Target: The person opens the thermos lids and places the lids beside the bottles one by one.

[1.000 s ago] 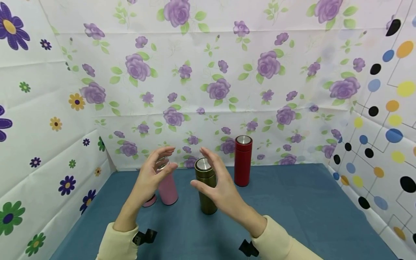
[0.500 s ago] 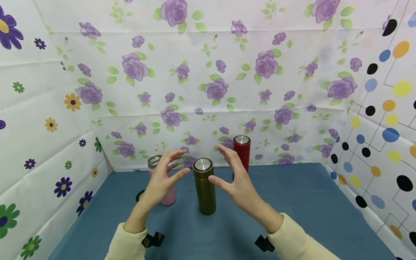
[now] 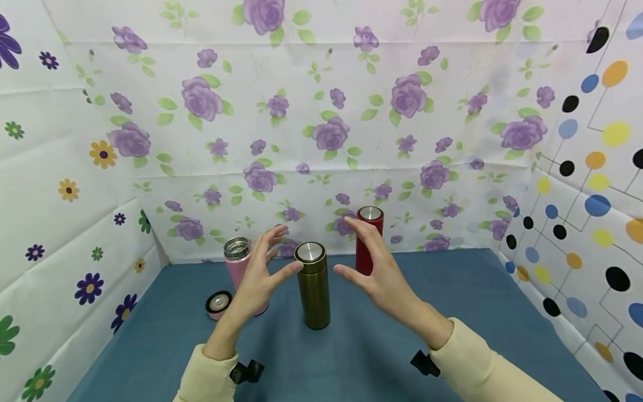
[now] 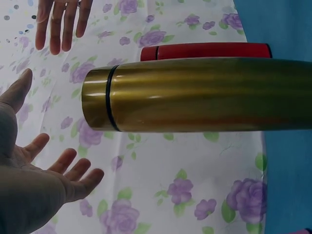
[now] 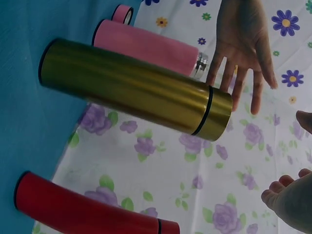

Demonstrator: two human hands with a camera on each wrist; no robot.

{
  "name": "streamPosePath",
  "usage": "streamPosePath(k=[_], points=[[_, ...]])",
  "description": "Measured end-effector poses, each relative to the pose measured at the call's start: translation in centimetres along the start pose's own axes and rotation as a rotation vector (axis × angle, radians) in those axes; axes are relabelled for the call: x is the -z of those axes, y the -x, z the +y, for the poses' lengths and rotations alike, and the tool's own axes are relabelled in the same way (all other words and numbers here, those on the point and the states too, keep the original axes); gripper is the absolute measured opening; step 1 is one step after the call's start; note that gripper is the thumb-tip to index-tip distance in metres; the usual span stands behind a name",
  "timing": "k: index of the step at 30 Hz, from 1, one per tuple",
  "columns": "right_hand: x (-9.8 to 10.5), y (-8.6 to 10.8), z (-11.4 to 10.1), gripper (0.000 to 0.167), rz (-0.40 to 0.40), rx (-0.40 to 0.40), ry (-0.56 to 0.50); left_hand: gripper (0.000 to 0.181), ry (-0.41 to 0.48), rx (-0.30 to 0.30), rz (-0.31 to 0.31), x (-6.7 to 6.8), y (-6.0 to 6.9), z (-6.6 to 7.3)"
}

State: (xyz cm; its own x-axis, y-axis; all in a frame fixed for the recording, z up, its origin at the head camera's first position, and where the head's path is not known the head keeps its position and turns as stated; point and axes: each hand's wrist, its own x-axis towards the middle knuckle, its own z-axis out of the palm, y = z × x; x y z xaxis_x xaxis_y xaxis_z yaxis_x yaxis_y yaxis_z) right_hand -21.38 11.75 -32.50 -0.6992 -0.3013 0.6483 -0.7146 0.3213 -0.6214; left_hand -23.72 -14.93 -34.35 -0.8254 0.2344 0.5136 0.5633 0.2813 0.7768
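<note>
An olive-gold thermos flask (image 3: 314, 296) with its lid on stands upright between my two hands. My left hand (image 3: 258, 281) hovers at its left, fingers spread and thumb near the lid, holding nothing. On the other side my right hand (image 3: 384, 279) hangs in the air with fingers apart, also holding nothing. Behind the left hand stands a pink thermos flask (image 3: 235, 269) without its lid, its steel mouth showing. Its pink lid (image 3: 219, 304) lies on the table to the left. Partly behind my right hand is a red thermos flask (image 3: 363, 255) with its lid on.
A blue cloth (image 3: 452, 312) covers the table. White flowered sheets (image 3: 281, 134) hang as a wall behind, with a dotted sheet (image 3: 572, 184) on the right side and another flowered sheet (image 3: 75, 145) on the left.
Both hands have shifted rightward and the right hand has drawn away from the gold thermos, so the gap between them is wider. The pink lid has come into fuller view. The flasks stay standing.
</note>
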Motion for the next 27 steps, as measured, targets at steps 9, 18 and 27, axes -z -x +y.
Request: streamPosePath(k=[9,18,27], points=[[0.6,0.0,0.3,0.084,-0.038,0.003,0.025,0.088,0.054,0.049,0.079,-1.2,0.2,-0.4],[1.1,-0.5,0.2,0.083,-0.065,0.044,0.035,0.094,0.123,0.118,0.072,-2.1,0.7,-1.5],[1.9,-0.6,-0.1,0.082,-0.08,0.05,0.054,0.096,0.183,0.193,-0.001,-3.0,0.8,-2.6]])
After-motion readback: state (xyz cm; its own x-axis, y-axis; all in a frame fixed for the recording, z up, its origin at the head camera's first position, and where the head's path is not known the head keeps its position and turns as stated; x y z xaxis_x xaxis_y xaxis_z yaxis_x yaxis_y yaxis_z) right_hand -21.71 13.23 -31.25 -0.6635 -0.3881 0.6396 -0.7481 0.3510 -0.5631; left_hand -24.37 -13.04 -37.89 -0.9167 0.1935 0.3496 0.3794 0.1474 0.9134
